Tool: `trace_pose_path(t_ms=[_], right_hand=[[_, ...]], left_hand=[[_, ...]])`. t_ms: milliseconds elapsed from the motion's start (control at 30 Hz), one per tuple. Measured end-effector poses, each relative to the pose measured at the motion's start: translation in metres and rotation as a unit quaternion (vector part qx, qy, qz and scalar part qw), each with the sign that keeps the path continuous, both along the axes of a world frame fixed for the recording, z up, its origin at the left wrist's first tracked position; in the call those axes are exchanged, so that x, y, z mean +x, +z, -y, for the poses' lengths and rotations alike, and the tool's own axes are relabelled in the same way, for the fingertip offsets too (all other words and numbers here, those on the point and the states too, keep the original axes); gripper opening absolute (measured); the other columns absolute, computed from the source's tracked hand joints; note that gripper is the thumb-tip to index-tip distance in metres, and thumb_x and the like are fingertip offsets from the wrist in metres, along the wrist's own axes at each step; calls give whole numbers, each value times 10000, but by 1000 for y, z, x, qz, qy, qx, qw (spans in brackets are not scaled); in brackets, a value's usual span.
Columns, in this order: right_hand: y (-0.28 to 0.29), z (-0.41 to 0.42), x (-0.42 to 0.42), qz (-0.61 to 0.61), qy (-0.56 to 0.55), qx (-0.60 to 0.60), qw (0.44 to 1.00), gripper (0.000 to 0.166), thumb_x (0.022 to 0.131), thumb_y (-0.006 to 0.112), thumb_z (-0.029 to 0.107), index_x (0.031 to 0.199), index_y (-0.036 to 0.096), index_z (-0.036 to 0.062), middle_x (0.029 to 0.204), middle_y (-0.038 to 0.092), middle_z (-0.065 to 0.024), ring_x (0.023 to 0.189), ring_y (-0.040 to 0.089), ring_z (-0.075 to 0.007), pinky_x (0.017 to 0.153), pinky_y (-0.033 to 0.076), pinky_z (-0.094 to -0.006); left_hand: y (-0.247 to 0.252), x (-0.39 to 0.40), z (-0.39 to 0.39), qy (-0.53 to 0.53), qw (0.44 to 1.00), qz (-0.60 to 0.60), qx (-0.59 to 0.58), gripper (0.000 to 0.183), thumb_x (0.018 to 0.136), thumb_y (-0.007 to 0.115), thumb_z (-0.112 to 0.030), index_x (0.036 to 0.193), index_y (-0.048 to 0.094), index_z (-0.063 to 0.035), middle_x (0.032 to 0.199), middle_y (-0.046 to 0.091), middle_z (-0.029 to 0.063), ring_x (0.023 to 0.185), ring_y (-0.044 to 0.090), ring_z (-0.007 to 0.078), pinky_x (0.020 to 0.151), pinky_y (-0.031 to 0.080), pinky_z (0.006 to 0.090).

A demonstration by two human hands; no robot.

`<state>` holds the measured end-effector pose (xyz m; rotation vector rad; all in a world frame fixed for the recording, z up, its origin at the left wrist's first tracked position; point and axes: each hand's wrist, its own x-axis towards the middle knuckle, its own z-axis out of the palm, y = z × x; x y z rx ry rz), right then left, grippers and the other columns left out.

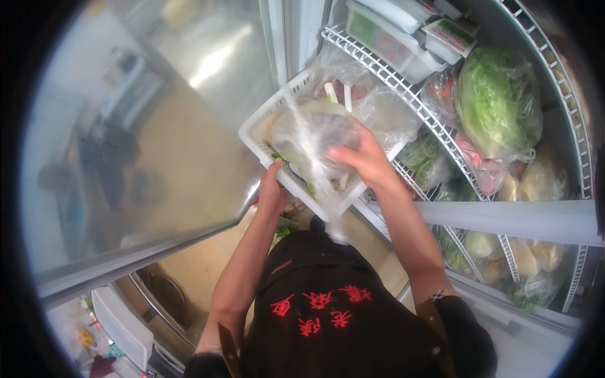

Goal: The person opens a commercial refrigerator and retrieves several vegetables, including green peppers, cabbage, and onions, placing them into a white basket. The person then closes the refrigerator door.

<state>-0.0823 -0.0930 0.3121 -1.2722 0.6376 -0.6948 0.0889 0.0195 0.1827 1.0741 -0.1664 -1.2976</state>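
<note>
My left hand (272, 191) grips the near-left rim of a white plastic basket (255, 144), thumb on top. The basket is tilted in front of my body, beside the wire shelves. Over the basket, my right hand (361, 158) holds a clear plastic bag (309, 132), blurred by motion. What the bag contains is hard to make out. Green leaves and white stalks (347, 97) show around it in the basket. More crumpled clear plastic (385, 111) lies at the basket's far right side. My right fingers are partly hidden behind the bag.
A fogged glass refrigerator door (189, 156) stands open at left. White wire shelves (378, 66) at right bear lidded plastic containers (387, 42), bagged lettuce (496, 99) and other bagged produce. A pale frame bar (491, 219) crosses at right. Greens (285, 230) lie low, near my apron (326, 302).
</note>
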Motion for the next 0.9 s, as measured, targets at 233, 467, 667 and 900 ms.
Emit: trace_pose_path(t_ms=[233,467,667,900], right_hand=[[-50,24,77,-239,65,-326,912,484,858,654,198,1238,503,-60,1118,623,-202,1014,613,-305,898,473,-366],[-56,16,104,-394,54,-407,822,378,855,626,219,1108,562,-54,1163,571,-258,1072,565,-385,888,468,-462],[-16,5,39,-219,-72,-559,796,335,840,649,181,1087,602,-40,1222,565,-210,1131,550,-366,938,464,-422],[-49,66,-72,-495,-102,-467,726,338,820,634,114,1145,610,23,1127,629,-199,1061,588,-377,916,463,-456]], left_hand=[[28,-6,2,43,996,-16,-72,702,980,332,-575,1441,319,-45,1402,450,122,1275,440,261,1078,325,415],[6,-1,2,12,1000,0,-7,719,933,524,-500,1442,299,-44,1393,441,137,1226,487,278,985,427,432],[1,-4,4,29,999,25,-6,695,886,660,-308,1410,323,-1,1328,478,166,1152,540,274,907,489,395],[-2,-3,12,39,999,9,6,633,880,665,-255,1345,369,56,1261,511,180,1126,553,281,886,504,410]])
